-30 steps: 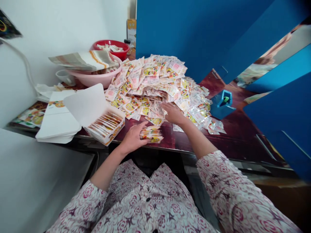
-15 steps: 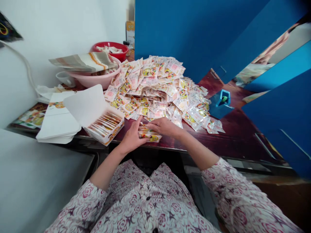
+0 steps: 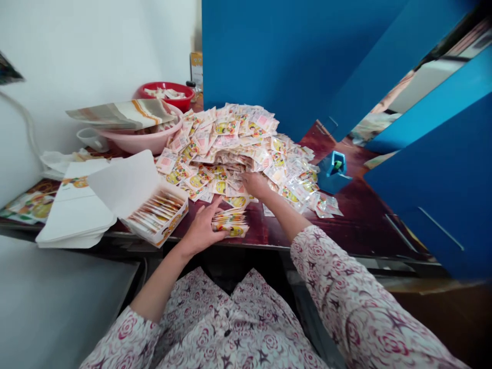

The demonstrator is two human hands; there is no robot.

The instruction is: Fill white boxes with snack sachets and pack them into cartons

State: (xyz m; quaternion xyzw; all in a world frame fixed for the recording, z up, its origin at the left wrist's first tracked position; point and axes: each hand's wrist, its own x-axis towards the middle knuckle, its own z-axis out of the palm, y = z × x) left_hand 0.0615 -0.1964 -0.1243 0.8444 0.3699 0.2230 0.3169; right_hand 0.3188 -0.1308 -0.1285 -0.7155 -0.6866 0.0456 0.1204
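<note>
My left hand (image 3: 203, 225) is curved round one end of a row of small printed sachets (image 3: 231, 222), thumb at the front and fingers behind. The row rests on the dark table near its front edge. My right hand (image 3: 257, 185) reaches into the front of a large heap of the same sachets (image 3: 230, 146). Its fingertips are among them and mostly hidden, so I cannot see whether it grips one. Left of my left hand stands an open white carton (image 3: 171, 225), packed with a row of sachets, its lid raised.
Flat white cartons (image 3: 77, 205) lie stacked on the left. Behind them are a white mug (image 3: 93, 139), a pink basin (image 3: 142, 139) with a folded striped sheet on top, and a red basin (image 3: 184, 101). A blue tape dispenser (image 3: 331, 174) stands right of the heap, near blue panels (image 3: 265, 61).
My right hand has left the row of sachets and moved forward into the heap. My left hand stays on the row. The whole view has shifted slightly.
</note>
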